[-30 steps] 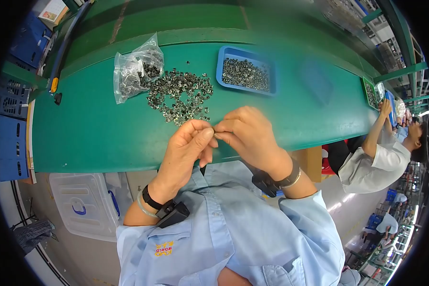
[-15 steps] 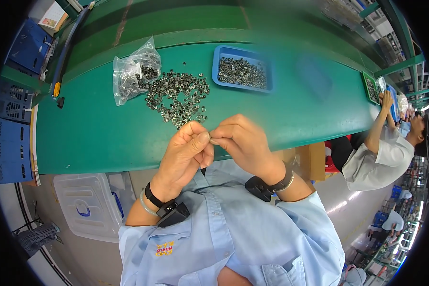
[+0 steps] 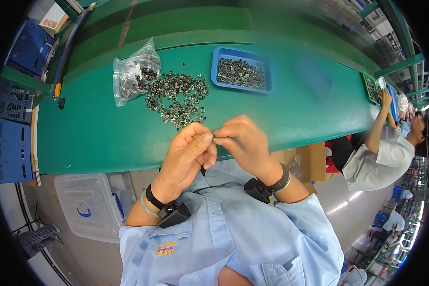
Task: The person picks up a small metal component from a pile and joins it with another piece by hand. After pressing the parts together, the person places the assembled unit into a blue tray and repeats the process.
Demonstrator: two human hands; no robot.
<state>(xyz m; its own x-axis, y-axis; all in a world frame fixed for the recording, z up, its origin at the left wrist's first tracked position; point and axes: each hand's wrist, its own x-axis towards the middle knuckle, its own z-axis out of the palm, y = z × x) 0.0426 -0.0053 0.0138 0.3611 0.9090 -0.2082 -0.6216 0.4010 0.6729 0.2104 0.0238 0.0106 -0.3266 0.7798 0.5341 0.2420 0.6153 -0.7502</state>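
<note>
Compared with one second ago, we see that the right hand [image 3: 247,143] has come a little nearer to the front edge of the worktop [image 3: 95,138], and its knuckles reach less far over it. The black device [image 3: 257,190] at its wrist now lies closer to the middle of the shirt [image 3: 214,219], so we see more of the cardboard box [image 3: 315,164] below the right front edge. Since half a second ago, the fingertips of this hand and of the left hand [image 3: 188,148] seem slightly less pressed together, and the small piece [image 3: 214,137] between them shows more.

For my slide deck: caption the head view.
Left hand and right hand pinch a tiny piece near scattered shiny parts and a blue tray.
</note>
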